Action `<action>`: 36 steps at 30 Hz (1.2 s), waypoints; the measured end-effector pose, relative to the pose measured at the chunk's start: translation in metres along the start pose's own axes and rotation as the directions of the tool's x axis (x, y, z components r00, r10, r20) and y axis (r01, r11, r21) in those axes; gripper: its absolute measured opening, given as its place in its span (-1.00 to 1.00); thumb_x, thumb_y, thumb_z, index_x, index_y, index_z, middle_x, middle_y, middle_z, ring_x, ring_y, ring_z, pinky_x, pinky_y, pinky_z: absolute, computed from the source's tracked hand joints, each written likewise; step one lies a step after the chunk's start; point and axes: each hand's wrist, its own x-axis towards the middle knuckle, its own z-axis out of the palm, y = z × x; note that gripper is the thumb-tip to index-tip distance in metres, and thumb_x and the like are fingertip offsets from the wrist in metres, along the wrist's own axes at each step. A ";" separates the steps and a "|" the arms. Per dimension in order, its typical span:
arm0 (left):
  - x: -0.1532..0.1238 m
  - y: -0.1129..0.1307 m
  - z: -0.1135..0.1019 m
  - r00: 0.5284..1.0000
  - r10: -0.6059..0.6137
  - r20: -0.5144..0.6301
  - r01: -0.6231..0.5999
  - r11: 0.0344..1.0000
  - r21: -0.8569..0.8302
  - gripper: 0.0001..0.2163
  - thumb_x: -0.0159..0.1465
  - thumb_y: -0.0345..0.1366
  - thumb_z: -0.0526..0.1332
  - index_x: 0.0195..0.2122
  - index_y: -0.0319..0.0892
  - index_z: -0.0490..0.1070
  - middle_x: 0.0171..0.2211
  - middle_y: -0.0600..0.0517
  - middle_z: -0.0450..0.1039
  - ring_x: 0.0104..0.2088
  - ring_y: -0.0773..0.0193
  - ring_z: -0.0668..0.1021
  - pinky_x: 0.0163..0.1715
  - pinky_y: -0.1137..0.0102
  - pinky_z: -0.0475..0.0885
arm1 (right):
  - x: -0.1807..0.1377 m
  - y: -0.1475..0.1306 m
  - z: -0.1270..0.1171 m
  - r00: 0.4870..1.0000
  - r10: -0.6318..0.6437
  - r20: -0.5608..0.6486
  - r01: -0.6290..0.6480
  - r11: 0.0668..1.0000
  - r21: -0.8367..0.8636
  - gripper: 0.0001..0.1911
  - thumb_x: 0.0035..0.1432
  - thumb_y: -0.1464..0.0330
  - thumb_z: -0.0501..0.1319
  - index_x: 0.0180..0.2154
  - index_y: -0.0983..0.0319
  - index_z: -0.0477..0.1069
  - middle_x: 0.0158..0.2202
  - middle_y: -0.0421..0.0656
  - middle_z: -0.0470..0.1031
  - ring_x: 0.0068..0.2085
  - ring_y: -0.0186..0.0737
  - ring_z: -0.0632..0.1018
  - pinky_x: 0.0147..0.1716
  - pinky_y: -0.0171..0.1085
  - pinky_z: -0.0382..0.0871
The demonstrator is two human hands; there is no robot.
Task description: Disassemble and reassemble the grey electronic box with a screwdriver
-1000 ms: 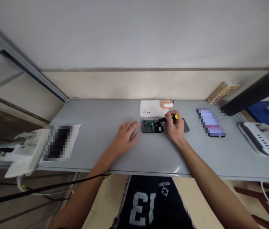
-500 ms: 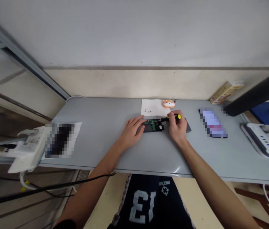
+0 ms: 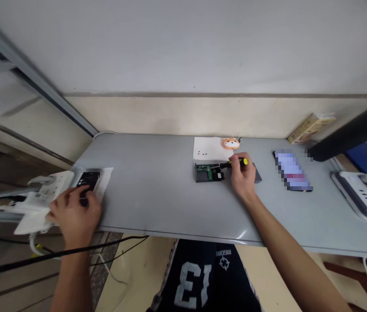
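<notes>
My right hand (image 3: 243, 175) is closed around a black-and-yellow screwdriver (image 3: 235, 164). The thin shaft points left, its tip over the green circuit board (image 3: 209, 172) in an open dark grey casing (image 3: 199, 177). Part of a dark grey block (image 3: 258, 174) shows beside my right hand. Far to the left, my left hand (image 3: 77, 212) has its fingers apart and bent over a black phone-like object (image 3: 89, 180) on white paper (image 3: 106, 177). My fingers hide part of that object, so I cannot make out whether they press on it.
Several tiny dark screws (image 3: 202, 153) lie on a white sheet (image 3: 214, 145) with an orange animal-faced item (image 3: 231, 143). To the right are a phone (image 3: 293, 171), a small box (image 3: 311, 128) and a power strip (image 3: 362, 195). Another power strip (image 3: 55, 186) hangs at the left edge.
My left hand has let go of the grey casing and moved far left to the black object on the paper. My right hand stays in place with the screwdriver at the board.
</notes>
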 end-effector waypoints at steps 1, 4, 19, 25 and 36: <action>0.001 -0.005 0.000 1.000 -0.017 -0.017 0.017 1.000 0.012 -0.61 0.39 -0.07 0.07 0.08 -0.16 0.49 0.15 -0.16 0.45 0.15 -0.23 0.42 0.06 -0.08 0.30 | 0.000 0.000 0.000 1.000 0.007 -0.003 -0.007 1.000 0.005 -0.63 0.35 0.05 0.13 -0.34 0.19 0.40 -0.46 -0.20 0.39 -0.41 -0.27 0.36 -0.42 -0.26 0.21; -0.001 0.007 0.002 0.987 0.150 0.050 -0.144 0.983 -0.113 -0.67 0.37 -0.14 0.13 0.05 -0.16 0.48 0.13 -0.17 0.46 0.16 -0.19 0.44 0.13 -0.11 0.31 | 0.001 0.000 0.001 1.000 0.028 0.005 -0.028 1.000 0.012 -0.63 0.35 0.04 0.13 -0.33 0.19 0.40 -0.47 -0.22 0.36 -0.43 -0.28 0.34 -0.43 -0.26 0.20; -0.032 0.243 0.037 0.547 0.835 0.056 -0.428 0.336 -0.839 -0.66 0.46 -0.26 0.11 0.23 -0.11 0.30 0.19 -0.15 0.36 0.23 0.06 0.41 0.29 0.06 0.34 | 0.003 0.002 0.000 0.992 0.034 0.123 -0.045 0.995 0.090 -0.67 0.35 0.06 0.16 -0.27 0.19 0.42 -0.44 -0.25 0.37 -0.43 -0.31 0.35 -0.39 -0.26 0.23; -0.035 0.239 0.039 0.530 0.847 0.051 -0.483 0.350 -0.803 -0.77 0.43 -0.30 0.14 0.09 -0.09 0.38 0.17 -0.09 0.38 0.18 0.06 0.42 0.23 0.08 0.38 | 0.003 -0.001 0.000 0.995 0.000 0.099 -0.005 0.999 0.051 -0.68 0.36 0.09 0.15 -0.29 0.19 0.41 -0.46 -0.26 0.35 -0.43 -0.31 0.34 -0.37 -0.26 0.23; -0.039 0.236 0.031 0.504 0.858 0.100 -0.523 0.396 -0.755 -0.82 0.41 -0.30 0.16 0.01 -0.10 0.40 0.31 -0.10 0.27 0.26 0.03 0.35 0.27 0.07 0.31 | 0.003 0.001 0.001 0.996 -0.010 0.089 0.008 1.000 0.019 -0.67 0.36 0.09 0.15 -0.30 0.19 0.42 -0.45 -0.25 0.37 -0.42 -0.30 0.36 -0.39 -0.27 0.22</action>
